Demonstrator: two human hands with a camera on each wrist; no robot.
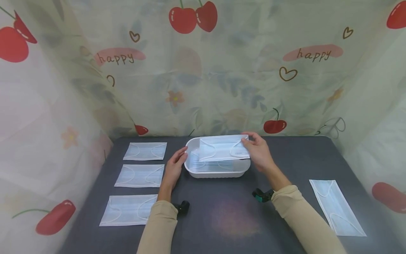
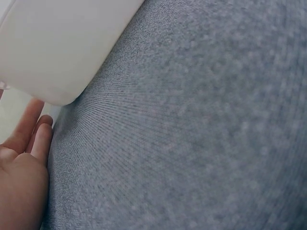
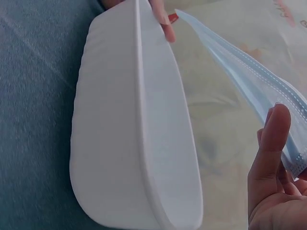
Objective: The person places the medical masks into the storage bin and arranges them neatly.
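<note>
My right hand point(image 1: 260, 152) pinches the right end of a light-blue disposable face mask point(image 1: 219, 146) between thumb and fingers. The mask is held lengthwise over a white plastic tub point(image 1: 219, 174), its ear loops facing me. In the right wrist view the mask point(image 3: 259, 84) slants up and away from the thumb, above the tub's rim point(image 3: 140, 96). Another pale-blue mask point(image 1: 203, 166) lies inside the tub, partly hidden by the held one. My left hand point(image 1: 173, 167) is at the tub's left end, fingers fairly straight along its outer side, fingertips right at the rim.
Three masks lie in a column at left: a back one point(image 1: 145, 151), a middle one point(image 1: 139, 175) and a front one point(image 1: 128, 210) partly covered by my left sleeve. Another mask point(image 1: 339, 208) lies at right, beyond my right forearm. Patterned cloth point(image 1: 222, 88) hangs behind the grey table point(image 1: 228, 204).
</note>
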